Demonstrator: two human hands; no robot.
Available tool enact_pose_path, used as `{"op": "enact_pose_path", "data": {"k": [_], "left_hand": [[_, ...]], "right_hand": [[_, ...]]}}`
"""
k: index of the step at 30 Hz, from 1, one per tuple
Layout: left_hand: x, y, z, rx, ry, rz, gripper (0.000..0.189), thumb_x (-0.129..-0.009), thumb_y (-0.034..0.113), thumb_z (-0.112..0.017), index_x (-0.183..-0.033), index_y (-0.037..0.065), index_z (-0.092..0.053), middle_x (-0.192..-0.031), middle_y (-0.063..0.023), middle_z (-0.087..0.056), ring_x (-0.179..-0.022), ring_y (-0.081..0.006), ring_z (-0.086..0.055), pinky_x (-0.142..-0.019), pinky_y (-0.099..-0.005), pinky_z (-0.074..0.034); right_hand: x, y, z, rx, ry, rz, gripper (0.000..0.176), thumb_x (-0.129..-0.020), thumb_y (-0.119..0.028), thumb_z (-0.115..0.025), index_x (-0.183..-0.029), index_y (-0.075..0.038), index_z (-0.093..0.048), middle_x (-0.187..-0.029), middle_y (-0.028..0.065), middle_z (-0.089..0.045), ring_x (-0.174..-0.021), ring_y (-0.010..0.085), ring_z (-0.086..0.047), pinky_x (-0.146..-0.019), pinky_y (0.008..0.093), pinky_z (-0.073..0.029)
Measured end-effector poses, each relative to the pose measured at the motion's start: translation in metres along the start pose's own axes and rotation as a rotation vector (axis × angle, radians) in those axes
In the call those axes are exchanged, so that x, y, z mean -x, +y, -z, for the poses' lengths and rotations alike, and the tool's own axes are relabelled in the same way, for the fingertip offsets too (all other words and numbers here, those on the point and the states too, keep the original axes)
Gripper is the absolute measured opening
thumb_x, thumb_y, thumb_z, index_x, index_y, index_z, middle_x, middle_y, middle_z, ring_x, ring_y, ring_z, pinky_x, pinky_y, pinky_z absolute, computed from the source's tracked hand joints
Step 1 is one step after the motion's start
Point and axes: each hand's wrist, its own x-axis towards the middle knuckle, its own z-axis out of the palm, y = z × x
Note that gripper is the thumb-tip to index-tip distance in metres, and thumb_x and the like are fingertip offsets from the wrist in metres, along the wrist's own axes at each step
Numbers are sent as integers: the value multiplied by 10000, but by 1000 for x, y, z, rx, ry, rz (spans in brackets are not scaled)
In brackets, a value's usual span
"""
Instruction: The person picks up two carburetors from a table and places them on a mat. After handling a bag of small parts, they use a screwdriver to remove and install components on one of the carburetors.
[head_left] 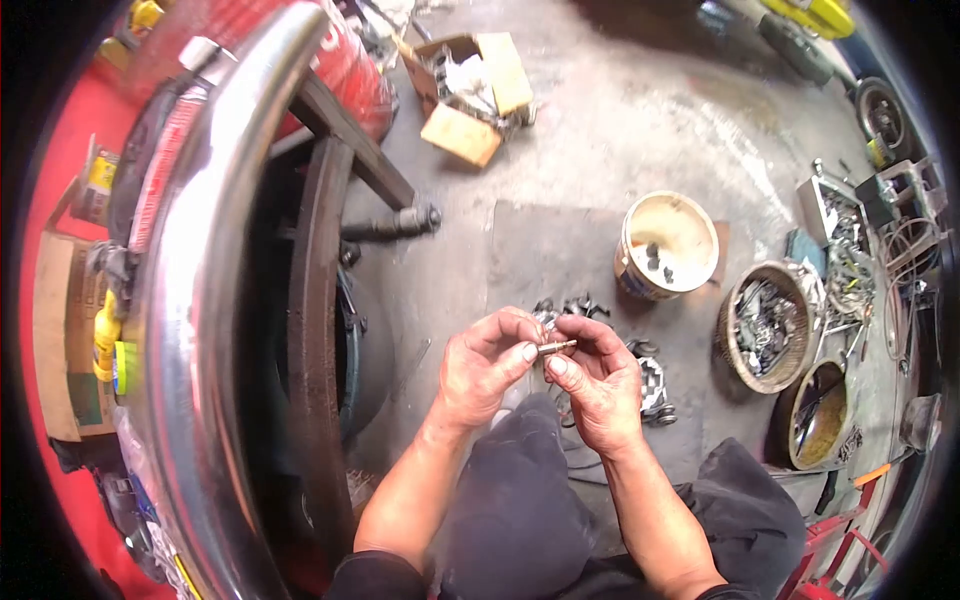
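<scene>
Both hands meet above my knees, with a small metal pin-like part (pixel 556 347) between them. My left hand (pixel 492 362) is closed, thumb and fingers pinching its left end. On the other end, the thumb and fingertips of my right hand (pixel 598 385) are also pressed. The part is short, thin and lies nearly level; its exact kind is too small to make out. Just beyond my fingers, dark metal parts (pixel 585 305) lie on the floor. Beside my right hand sits a round metal assembly (pixel 652 385), partly hidden by that hand.
A white bucket (pixel 668 245) with a few dark pieces stands ahead. To the right are a basket of metal parts (pixel 765 327) and a second round container (pixel 818 415). A steel-topped bench (pixel 190 300) runs along my left. An open cardboard box (pixel 462 145) stands farther off.
</scene>
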Motion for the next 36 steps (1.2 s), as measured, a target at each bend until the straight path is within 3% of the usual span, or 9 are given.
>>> {"op": "enact_pose_path", "data": {"k": [3, 7, 10, 16, 20, 24, 25, 27, 36], "left_hand": [[10, 42, -36, -18, -62, -75, 110, -938, -7, -646, -1048, -8, -647, -1061, -59, -616, -1005, -144, -588, -898, -295, -489], [33, 86, -74, -18, -111, -172, 147, -947, 1, -659, -1092, -19, -651, -1081, -64, -643, -1014, -143, -611, -886, -290, -509], [61, 118, -105, -107, -46, -37, 208, -937, 27, -707, -1128, -32, -650, -1082, -66, -682, -1018, -136, -632, -904, -283, -518], [94, 145, -145, -261, -14, -17, 156, -923, 45, -736, -1040, -47, -689, -1025, -89, -715, -942, -130, -660, -858, -272, -536], [96, 140, -165, -390, 38, -261, 131, -900, 7, -737, -1010, -47, -690, -988, -94, -709, -914, -139, -660, -834, -273, -532], [75, 137, -180, -435, 16, -537, 155, -836, -49, -754, -974, -38, -683, -982, -123, -697, -916, -197, -659, -829, -314, -528], [68, 136, -182, -431, -10, -565, 163, -844, -66, -741, -990, -39, -674, -998, -124, -683, -945, -196, -646, -849, -306, -517], [58, 131, -185, -423, -61, -606, 182, -859, -100, -715, -1022, -43, -657, -1031, -126, -656, -1002, -193, -621, -888, -289, -495], [42, 109, -185, -415, -55, -701, 228, -829, -137, -712, -1026, -40, -655, -1049, -136, -658, -1024, -233, -631, -918, -330, -507]], "right_hand": [[23, -41, -15, 21, -27, 76, 282, -867, -1, -785, -1133, -24, -691, -1071, 36, -715, -997, 116, -658, -918, 289, -536], [64, -89, -40, 62, -57, 175, 270, -882, 14, -759, -1139, -25, -683, -1084, 44, -712, -1012, 128, -667, -926, 299, -539], [94, -109, -49, 101, -64, 265, 292, -886, 31, -744, -1163, -23, -667, -1087, 49, -710, -1011, 130, -669, -926, 301, -543], [144, -130, -49, 129, -70, 412, 388, -881, 56, -732, -1245, -12, -614, -1130, 83, -696, -1066, 160, -664, -946, 313, -543], [156, -151, -37, 186, -36, 447, 423, -883, 54, -729, -1279, -4, -594, -1156, 110, -697, -1087, 177, -662, -959, 323, -541], [153, -183, -25, 320, -40, 492, 309, -920, 11, -701, -1219, 19, -628, -1076, 127, -726, -997, 184, -700, -903, 326, -576], [152, -191, -28, 324, -21, 517, 244, -931, -2, -694, -1171, 18, -655, -1030, 109, -731, -953, 176, -704, -875, 320, -583], [143, -201, -18, 353, -37, 513, 235, -926, -4, -706, -1158, 17, -669, -1067, 98, -727, -1003, 158, -690, -892, 297, -567], [131, -189, -3, 394, 33, 487, 206, -921, -38, -724, -1119, 12, -694, -1059, 44, -715, -985, 105, -654, -885, 265, -533]]}}
